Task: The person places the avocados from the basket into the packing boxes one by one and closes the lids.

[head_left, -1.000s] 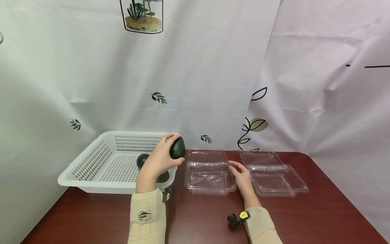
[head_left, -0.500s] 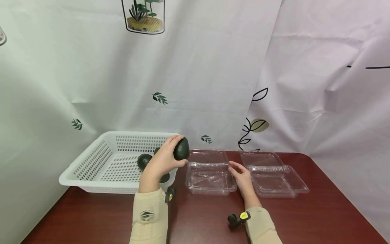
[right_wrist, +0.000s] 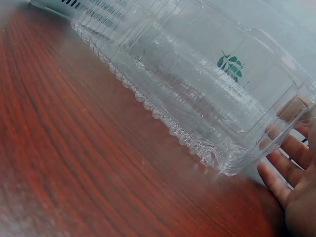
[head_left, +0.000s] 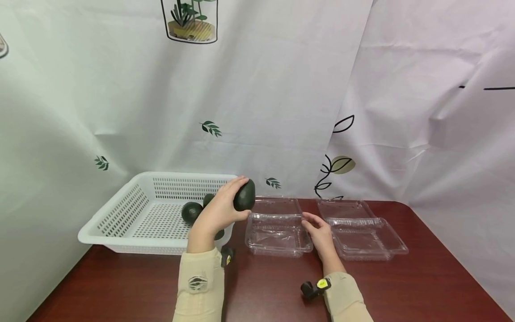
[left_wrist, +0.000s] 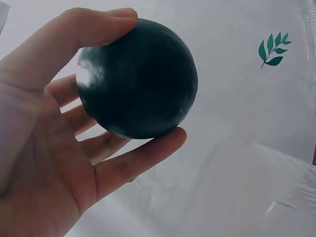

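A dark green avocado [head_left: 244, 196] is gripped in my left hand [head_left: 219, 210], thumb on one side and fingers on the other. It is held up between the white basket and the nearer clear plastic clamshell box [head_left: 277, 239]. The left wrist view shows the avocado [left_wrist: 138, 81] round and smooth, end-on. My right hand [head_left: 319, 235] pinches the right edge of that open clamshell near its hinge. In the right wrist view, the fingers [right_wrist: 291, 163] lie at the corner of the clear clamshell [right_wrist: 192, 98], partly seen through plastic.
Several more avocados [head_left: 192, 213] lie at the right end of the white basket [head_left: 132, 241], partly hidden by my left arm. A second open clamshell [head_left: 364, 243] lies on the right of the dark red table [head_left: 265, 286]. A printed white cloth [head_left: 273, 89] hangs behind.
My left hand has moved a little to the right with the avocado, away from the basket and over toward the nearer clamshell. My right hand has stayed at the clamshell's edge.
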Available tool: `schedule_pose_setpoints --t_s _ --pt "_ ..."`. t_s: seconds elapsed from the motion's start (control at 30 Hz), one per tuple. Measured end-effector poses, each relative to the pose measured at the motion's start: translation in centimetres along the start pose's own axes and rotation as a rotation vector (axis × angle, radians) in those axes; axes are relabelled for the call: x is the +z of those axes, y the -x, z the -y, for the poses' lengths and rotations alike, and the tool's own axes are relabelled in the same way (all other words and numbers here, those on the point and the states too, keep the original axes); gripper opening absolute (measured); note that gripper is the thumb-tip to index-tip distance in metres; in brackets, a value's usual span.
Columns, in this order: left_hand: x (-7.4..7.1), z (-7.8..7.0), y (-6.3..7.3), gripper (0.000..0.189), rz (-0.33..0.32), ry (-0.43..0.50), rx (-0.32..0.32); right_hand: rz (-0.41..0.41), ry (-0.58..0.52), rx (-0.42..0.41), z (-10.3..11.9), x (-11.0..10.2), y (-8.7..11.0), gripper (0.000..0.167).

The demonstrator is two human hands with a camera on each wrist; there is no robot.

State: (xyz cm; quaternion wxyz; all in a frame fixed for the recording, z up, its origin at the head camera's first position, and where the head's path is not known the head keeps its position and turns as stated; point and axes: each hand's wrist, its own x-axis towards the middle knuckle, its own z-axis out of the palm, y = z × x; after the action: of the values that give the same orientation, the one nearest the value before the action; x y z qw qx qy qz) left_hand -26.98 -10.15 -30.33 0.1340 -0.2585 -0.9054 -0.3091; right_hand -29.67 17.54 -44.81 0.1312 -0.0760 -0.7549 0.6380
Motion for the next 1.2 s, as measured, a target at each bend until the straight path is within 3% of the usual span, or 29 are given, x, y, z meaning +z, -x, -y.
schedule_pose_setpoints --t_s 0.57,1.2 --pt "1.0 -0.8 -0.4 0.078 0.003 0.013 -0.042 -0.018 0.004 -0.02 -0.1 0.0 0.0 0.032" --pt "2.0 -0.9 -0.8 0.075 0.057 -0.003 -0.013 -0.012 -0.02 -0.037 -0.1 0.1 -0.1 0.031"
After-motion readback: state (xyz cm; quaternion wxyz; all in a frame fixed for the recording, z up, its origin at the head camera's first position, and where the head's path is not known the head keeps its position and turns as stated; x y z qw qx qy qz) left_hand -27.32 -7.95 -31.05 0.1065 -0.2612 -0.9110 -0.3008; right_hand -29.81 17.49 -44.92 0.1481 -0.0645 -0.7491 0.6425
